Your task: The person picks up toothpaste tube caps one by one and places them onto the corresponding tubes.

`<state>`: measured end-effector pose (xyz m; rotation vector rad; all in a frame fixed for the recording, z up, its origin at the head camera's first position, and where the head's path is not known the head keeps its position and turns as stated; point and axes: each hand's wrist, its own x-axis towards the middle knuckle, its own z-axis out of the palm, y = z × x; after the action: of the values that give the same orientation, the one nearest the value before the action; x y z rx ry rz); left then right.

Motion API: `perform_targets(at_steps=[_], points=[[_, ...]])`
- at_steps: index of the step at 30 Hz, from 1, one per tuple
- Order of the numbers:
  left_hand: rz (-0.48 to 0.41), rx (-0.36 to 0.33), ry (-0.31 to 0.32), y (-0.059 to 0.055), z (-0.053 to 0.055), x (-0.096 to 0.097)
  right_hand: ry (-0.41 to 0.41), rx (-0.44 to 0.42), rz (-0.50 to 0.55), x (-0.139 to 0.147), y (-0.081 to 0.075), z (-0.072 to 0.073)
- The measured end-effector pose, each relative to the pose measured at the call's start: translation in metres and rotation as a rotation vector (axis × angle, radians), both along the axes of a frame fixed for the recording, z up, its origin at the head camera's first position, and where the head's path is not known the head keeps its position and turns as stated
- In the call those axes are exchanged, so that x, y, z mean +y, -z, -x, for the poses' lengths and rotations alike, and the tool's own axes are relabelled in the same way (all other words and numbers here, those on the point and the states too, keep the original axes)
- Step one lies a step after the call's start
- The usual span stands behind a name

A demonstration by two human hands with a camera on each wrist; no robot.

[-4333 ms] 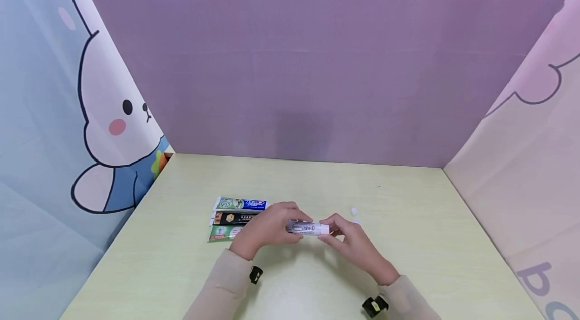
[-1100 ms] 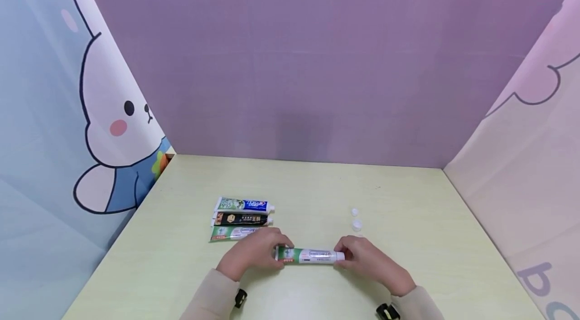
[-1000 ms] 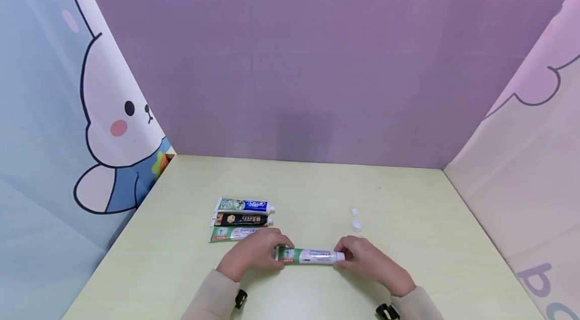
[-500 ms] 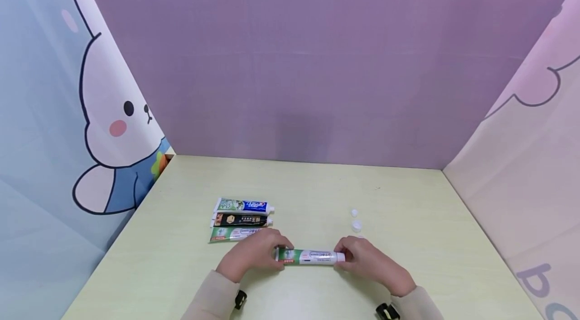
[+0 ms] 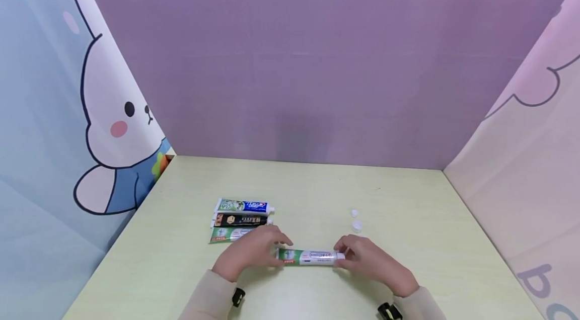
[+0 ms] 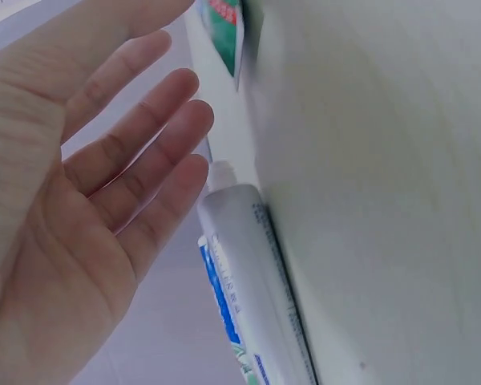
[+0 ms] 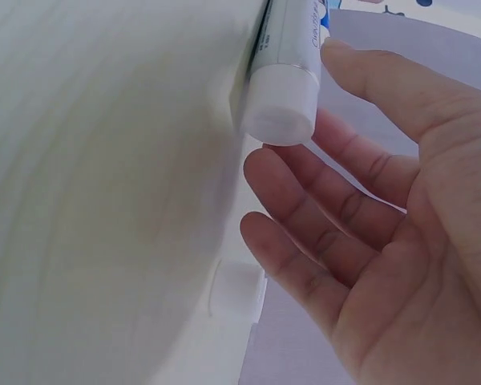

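A green and white toothpaste tube (image 5: 310,257) lies flat on the table, its white cap (image 7: 280,104) pointing right. My left hand (image 5: 256,250) is at the tube's tail end, fingers spread and loose; in the left wrist view the tail corner (image 6: 224,36) shows beyond the fingertips. Around the capped end, my right hand (image 5: 367,259) stays close with relaxed fingers and thumb, gripping nothing. Left of the tube lies a row of three uncapped toothpaste tubes: a blue and green one (image 5: 242,206), a black one (image 5: 240,220) and a green and white one (image 5: 228,234), partly behind my left hand.
Two loose white caps, a small one (image 5: 354,213) and a larger one (image 5: 357,226), sit on the pale table (image 5: 312,189) beyond my right hand. A purple panel (image 5: 308,83) rises at the back, with printed cloth (image 5: 113,159) on the left side and another at right.
Earlier both hands held the capped tube nearer the row; it was then laid down closer to me. In the last half second both hands have loosened from its ends, and the left drew slightly leftward.
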<state>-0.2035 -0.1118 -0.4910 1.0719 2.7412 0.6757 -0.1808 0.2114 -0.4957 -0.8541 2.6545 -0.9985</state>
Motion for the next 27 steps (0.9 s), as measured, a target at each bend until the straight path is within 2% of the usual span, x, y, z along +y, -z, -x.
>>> perform_targets(at_steps=[6, 17, 22, 27], points=[[-0.035, 0.022, -0.031, -0.004, 0.003, -0.009, 0.009, -0.002, 0.006, 0.003, -0.002, 0.002], [-0.039, 0.045, -0.127, -0.009, 0.012, -0.041, 0.042, 0.045, 0.005, 0.010, -0.007, 0.002], [-0.061, 0.066, -0.126, -0.009, 0.017, -0.055, 0.040, 0.091, 0.013, 0.016, -0.009, 0.003], [-0.033, 0.083, -0.140, -0.008, 0.021, -0.068, 0.052, 0.103, 0.017, 0.020, -0.011, 0.005]])
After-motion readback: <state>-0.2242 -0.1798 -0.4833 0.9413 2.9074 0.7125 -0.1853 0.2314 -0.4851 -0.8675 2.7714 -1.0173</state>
